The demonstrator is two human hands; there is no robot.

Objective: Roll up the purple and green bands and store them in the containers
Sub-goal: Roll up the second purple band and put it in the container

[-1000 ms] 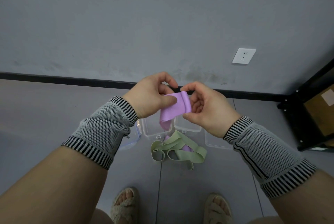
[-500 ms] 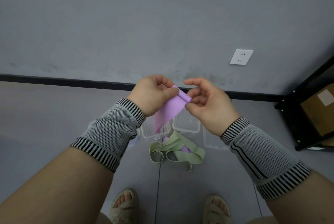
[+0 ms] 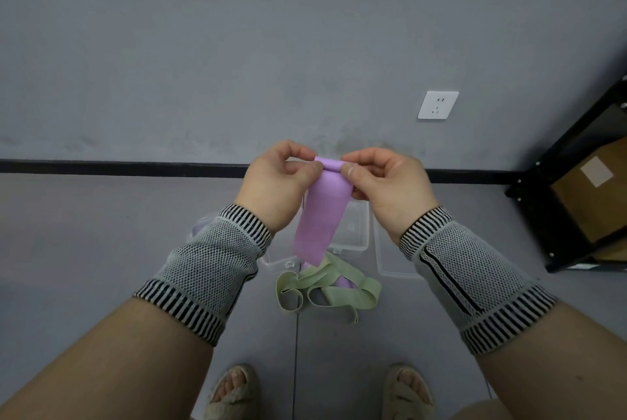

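Both hands [image 3: 339, 182] pinch purple band [image 3: 320, 216] above clear containers [image 3: 354, 233]

A white wall socket [image 3: 438, 105] sat on the grey wall [image 3: 237, 46], above the black baseboard [image 3: 118, 168]. Right of the socket stood a black metal shelf [image 3: 573, 202] holding a cardboard box [image 3: 597, 192]. Grey floor [image 3: 101, 233] stretched below the baseboard.

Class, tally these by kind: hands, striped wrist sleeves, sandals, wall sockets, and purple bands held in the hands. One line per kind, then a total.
Hands: 2, left hand and right hand
Wrist sleeves: 2, left sleeve and right sleeve
Sandals: 2, left sandal and right sandal
Wall socket: 1
Held purple band: 1
Total: 8
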